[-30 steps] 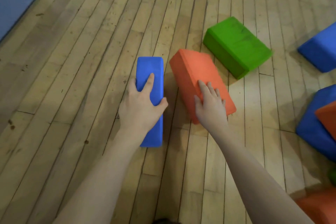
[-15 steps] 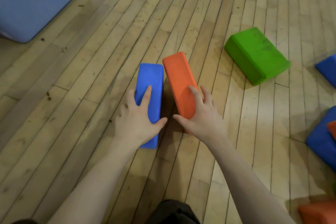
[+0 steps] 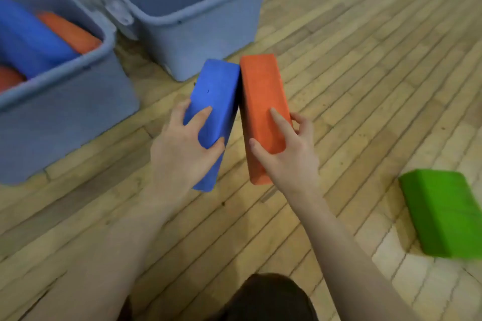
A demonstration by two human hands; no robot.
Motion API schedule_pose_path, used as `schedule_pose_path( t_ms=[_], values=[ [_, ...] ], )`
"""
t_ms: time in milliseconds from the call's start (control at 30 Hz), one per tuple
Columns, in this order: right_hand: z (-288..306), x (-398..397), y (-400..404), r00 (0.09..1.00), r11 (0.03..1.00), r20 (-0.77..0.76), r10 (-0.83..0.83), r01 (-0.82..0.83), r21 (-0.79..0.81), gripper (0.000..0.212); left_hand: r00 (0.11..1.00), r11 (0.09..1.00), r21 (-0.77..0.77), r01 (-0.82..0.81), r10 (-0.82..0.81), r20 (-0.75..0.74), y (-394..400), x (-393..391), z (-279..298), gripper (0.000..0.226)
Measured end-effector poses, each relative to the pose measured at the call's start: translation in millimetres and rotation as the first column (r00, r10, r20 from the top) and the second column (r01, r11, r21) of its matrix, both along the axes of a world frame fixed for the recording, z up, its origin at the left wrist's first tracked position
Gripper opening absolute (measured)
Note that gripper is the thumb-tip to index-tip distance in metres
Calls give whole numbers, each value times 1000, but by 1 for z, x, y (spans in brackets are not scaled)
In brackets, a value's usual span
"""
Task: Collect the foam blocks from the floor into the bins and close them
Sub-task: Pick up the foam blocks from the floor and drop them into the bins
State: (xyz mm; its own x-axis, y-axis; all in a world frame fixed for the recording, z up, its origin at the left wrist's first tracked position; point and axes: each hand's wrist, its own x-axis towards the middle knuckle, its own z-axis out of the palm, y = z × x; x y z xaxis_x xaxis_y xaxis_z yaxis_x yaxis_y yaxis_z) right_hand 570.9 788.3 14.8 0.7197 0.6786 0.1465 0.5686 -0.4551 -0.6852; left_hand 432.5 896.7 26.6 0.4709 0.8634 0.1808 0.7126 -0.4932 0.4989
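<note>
Wooden floor (image 3: 365, 86) below: left hand (image 3: 180, 156) grips blue block (image 3: 214, 101), right hand (image 3: 289, 156) grips orange block (image 3: 260, 101), blocks touching.

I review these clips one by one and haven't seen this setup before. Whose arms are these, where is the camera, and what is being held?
There is no machine here: a person wears a camera on the head, looking down at their own bare arms. The left hand grips a blue foam block, and the right hand grips an orange foam block; the blocks touch at their far ends. On the wooden floor stand two grey bins: the left bin holds blue and orange blocks, while the far bin shows none. A green block lies on the floor at right.
</note>
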Motion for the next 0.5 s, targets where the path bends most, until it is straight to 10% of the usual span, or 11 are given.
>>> schedule_pose_path(
  t_ms=[500],
  values=[
    [135, -174, 269, 876, 823, 41, 481, -467, 322, 56, 870, 837, 239, -492, 482, 103, 183, -208, 128, 57]
  ],
)
